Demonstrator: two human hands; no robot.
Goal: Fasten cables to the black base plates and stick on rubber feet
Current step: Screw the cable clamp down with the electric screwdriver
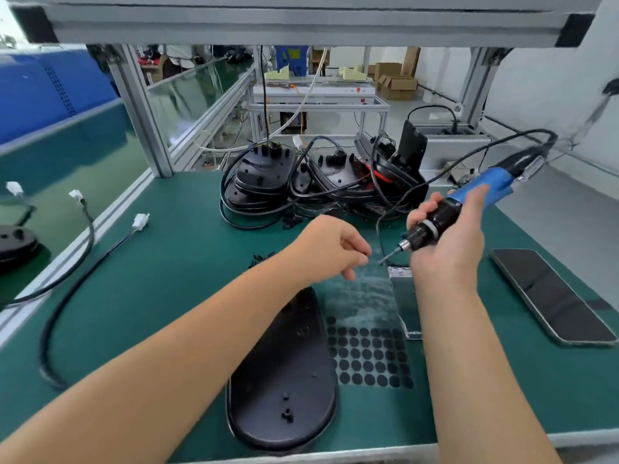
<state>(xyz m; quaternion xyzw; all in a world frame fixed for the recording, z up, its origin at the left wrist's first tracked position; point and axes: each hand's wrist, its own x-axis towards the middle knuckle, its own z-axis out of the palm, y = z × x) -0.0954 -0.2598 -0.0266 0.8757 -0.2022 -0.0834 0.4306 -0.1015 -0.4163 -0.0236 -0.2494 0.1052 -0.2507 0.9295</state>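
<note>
Lying below both hands' grip: base plate [288, 373].

In front of you a black base plate [284, 373] lies flat on the green counter [167, 279], long and rounded, with small posts standing up. Just beside it on the right lies a clear sheet of round black rubber feet [366, 354]. A black cable [63, 296] with white connector curves at the left. More base plates with cables [301, 182] are piled behind.
</note>
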